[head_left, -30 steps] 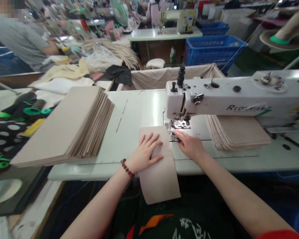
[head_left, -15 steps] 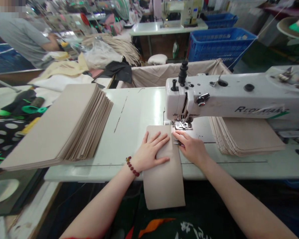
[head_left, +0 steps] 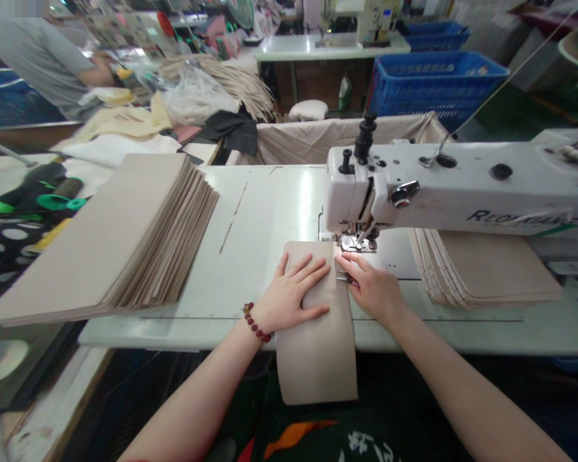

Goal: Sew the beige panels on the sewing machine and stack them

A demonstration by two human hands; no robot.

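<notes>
My left hand [head_left: 296, 292] lies flat with spread fingers on a beige fabric panel [head_left: 318, 366], whose near end hangs over the table's front edge. The panel's far edge is just in front of the sewing machine's presser foot [head_left: 359, 244]. My right hand [head_left: 373, 285] is closed around a pair of thread snips [head_left: 345, 277]; their metal blades point left out of the fingers, and the rest is hidden in the palm. The right fingertips touch the panel's right edge near the foot.
A tall stack of beige panels [head_left: 101, 237] stands on the left. More panels [head_left: 496, 266] lie beneath the arm of the white sewing machine [head_left: 443, 186]. Behind are a cloth-lined bin [head_left: 298, 141] and a blue crate [head_left: 433, 83]. A person [head_left: 43, 70] works at the back left.
The view has shifted slightly, so the machine and right-hand stack appear farther right. Both hands keep practically the same place on the panel.
</notes>
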